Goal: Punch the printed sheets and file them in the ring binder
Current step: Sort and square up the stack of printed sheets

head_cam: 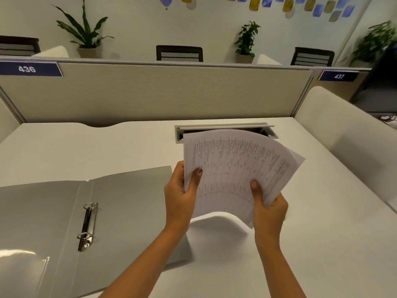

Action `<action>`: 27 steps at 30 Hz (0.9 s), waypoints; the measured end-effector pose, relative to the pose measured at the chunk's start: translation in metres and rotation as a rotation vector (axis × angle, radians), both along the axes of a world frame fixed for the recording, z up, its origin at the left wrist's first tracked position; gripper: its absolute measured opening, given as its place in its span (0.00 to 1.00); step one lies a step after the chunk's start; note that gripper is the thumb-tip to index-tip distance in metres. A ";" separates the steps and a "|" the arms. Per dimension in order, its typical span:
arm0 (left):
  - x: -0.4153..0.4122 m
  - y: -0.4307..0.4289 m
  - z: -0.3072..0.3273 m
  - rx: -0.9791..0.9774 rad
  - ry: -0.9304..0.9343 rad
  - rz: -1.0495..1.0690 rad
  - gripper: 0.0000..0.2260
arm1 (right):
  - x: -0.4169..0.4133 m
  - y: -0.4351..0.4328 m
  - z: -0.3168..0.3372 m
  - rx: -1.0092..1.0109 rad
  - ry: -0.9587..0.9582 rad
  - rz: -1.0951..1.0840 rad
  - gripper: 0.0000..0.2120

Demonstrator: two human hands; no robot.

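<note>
A stack of printed sheets, covered in table lines, is held up above the white desk, curved and a little fanned at the right. My left hand grips its left edge, thumb on the front. My right hand grips the lower right corner. A grey ring binder lies open flat on the desk to the left, its two metal rings closed. No hole punch is in view.
A cable slot with a raised lid sits in the desk behind the sheets. A beige partition closes the far side, a padded divider the right. Chairs and potted plants stand beyond.
</note>
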State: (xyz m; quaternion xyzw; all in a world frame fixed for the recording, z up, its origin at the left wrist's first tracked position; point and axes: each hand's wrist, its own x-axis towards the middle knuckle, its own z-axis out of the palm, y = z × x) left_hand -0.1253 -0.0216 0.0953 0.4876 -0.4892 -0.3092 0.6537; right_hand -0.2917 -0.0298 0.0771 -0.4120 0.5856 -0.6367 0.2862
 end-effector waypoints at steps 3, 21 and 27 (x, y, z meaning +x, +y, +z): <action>0.000 0.000 -0.012 0.062 0.016 -0.003 0.07 | 0.000 0.001 -0.010 0.031 -0.022 0.047 0.08; 0.002 0.006 -0.040 0.198 0.018 0.121 0.18 | -0.020 0.000 -0.047 0.179 0.097 0.254 0.03; 0.015 0.005 -0.028 0.200 0.127 0.188 0.08 | -0.030 0.003 -0.041 0.209 -0.173 0.253 0.11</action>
